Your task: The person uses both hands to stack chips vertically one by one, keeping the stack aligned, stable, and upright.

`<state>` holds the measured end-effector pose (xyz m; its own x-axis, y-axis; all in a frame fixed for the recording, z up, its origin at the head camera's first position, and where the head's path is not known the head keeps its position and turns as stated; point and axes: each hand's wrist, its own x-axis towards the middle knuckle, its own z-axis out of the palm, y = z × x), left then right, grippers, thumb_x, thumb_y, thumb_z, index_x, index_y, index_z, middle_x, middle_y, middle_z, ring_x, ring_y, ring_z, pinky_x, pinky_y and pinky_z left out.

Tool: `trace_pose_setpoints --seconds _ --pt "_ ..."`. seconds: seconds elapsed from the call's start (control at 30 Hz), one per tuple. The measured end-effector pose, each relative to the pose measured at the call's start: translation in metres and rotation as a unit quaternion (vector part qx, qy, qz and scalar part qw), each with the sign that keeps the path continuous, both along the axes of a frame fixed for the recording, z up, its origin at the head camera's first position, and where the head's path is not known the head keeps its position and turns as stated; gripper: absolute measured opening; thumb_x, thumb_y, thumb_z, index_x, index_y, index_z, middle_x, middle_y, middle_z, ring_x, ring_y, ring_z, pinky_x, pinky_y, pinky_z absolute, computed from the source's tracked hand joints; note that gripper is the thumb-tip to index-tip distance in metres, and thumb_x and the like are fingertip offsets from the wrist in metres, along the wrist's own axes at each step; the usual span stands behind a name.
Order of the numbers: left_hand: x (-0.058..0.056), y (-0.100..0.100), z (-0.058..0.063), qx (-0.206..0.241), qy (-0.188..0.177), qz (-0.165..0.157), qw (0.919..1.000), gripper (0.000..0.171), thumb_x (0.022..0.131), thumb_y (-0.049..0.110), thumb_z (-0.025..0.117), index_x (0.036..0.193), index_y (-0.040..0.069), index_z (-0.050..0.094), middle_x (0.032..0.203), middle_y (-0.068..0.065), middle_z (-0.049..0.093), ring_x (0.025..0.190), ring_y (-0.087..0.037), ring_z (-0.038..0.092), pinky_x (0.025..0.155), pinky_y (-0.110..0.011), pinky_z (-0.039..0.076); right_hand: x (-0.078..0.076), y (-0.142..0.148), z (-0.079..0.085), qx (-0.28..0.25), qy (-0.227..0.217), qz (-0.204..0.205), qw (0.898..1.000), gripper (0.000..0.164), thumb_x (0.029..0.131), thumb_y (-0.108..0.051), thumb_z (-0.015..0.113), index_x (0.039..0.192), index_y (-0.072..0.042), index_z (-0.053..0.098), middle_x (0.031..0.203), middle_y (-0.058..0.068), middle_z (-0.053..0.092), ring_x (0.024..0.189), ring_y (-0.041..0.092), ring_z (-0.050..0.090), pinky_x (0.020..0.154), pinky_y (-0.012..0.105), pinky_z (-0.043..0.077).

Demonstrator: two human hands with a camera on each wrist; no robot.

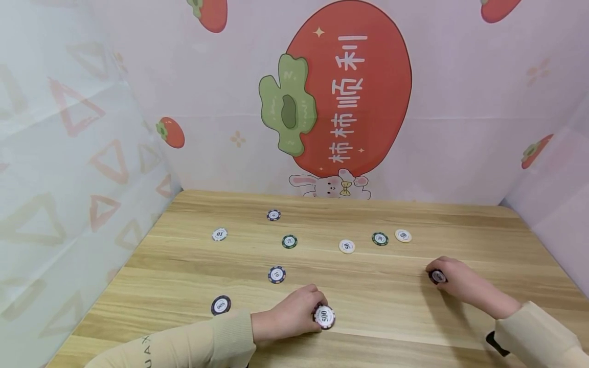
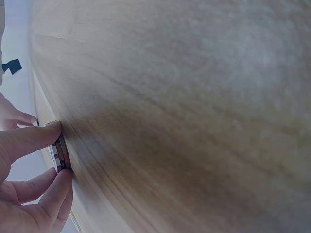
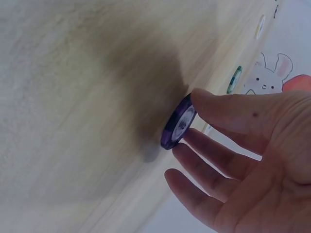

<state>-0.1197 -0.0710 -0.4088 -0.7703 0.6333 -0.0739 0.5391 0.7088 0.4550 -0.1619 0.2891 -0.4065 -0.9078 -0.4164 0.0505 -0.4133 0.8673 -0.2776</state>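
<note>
My left hand (image 1: 296, 312) pinches a small stack of poker chips (image 1: 324, 317) by the edges, a 500 face on top. In the left wrist view the thumb and fingers grip opposite sides of the stack (image 2: 60, 154), low over the wood. Off to the right, my right hand (image 1: 460, 283) holds a dark 500 poker chip (image 1: 437, 276). The right wrist view shows this purple-black chip (image 3: 179, 122) tilted between thumb and fingertips, its shadow on the table beside it. Left of my left hand, a dark 500 chip (image 1: 221, 305) lies flat near the sleeve.
Other chips lie spread on the wooden table (image 1: 368, 291): blue ones (image 1: 277, 274) and a white-edged 10 (image 1: 219, 234) to the left, green ones (image 1: 289, 241) and white 50s (image 1: 347, 246) across the middle and right. Cloth walls (image 1: 221, 163) with persimmon prints enclose the back and sides.
</note>
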Motion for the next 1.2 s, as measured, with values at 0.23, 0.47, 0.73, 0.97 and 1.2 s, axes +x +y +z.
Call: trace_pose_setpoints --seconds 0.23,0.47,0.73,0.97,1.2 --pt "0.001 0.001 0.001 -0.001 -0.002 -0.001 1.0 0.033 0.066 0.016 0.079 0.094 0.012 0.064 0.084 0.009 0.049 0.075 0.001 0.044 0.071 -0.015 0.041 -0.001 0.002 -0.004 -0.012 0.027 -0.007 1.0 0.027 0.063 0.012 0.07 0.087 0.002 0.063 0.086 0.013 0.059 0.08 0.03 0.059 0.067 0.043 0.049" --pt "0.001 0.001 0.001 -0.005 -0.006 0.001 1.0 0.033 0.066 0.016 0.079 0.095 0.012 0.064 0.085 0.009 0.049 0.075 0.001 0.044 0.072 -0.014 0.041 -0.003 0.004 -0.004 -0.01 0.024 -0.02 0.999 0.031 0.059 0.008 0.076 0.087 0.004 0.063 0.085 0.011 0.055 0.079 0.028 0.056 0.067 0.041 0.048" --pt "0.0 0.001 0.001 -0.006 -0.009 0.004 0.9999 0.032 0.067 0.016 0.079 0.095 0.012 0.064 0.084 0.009 0.049 0.075 0.002 0.044 0.071 -0.014 0.041 -0.002 0.003 -0.001 -0.021 0.054 -0.027 0.998 0.022 0.06 0.006 0.073 0.078 -0.004 0.065 0.081 0.005 0.057 0.075 0.023 0.056 0.065 0.038 0.046" --pt "0.0 0.001 0.0 -0.002 -0.007 0.003 1.0 0.032 0.067 0.015 0.079 0.095 0.011 0.064 0.084 0.009 0.049 0.075 0.002 0.044 0.071 -0.014 0.041 0.001 0.0 0.006 -0.034 0.062 -0.024 0.997 0.018 0.064 0.007 0.071 0.075 -0.006 0.067 0.078 0.001 0.06 0.069 0.016 0.058 0.059 0.029 0.048" --pt "0.001 0.0 -0.001 0.0 -0.007 0.002 1.0 0.032 0.067 0.016 0.079 0.094 0.011 0.064 0.084 0.009 0.049 0.075 0.002 0.044 0.071 -0.014 0.041 0.004 -0.003 0.01 -0.031 0.074 -0.018 0.997 0.019 0.065 0.008 0.071 0.073 -0.009 0.068 0.076 -0.002 0.061 0.067 0.011 0.057 0.058 0.025 0.047"
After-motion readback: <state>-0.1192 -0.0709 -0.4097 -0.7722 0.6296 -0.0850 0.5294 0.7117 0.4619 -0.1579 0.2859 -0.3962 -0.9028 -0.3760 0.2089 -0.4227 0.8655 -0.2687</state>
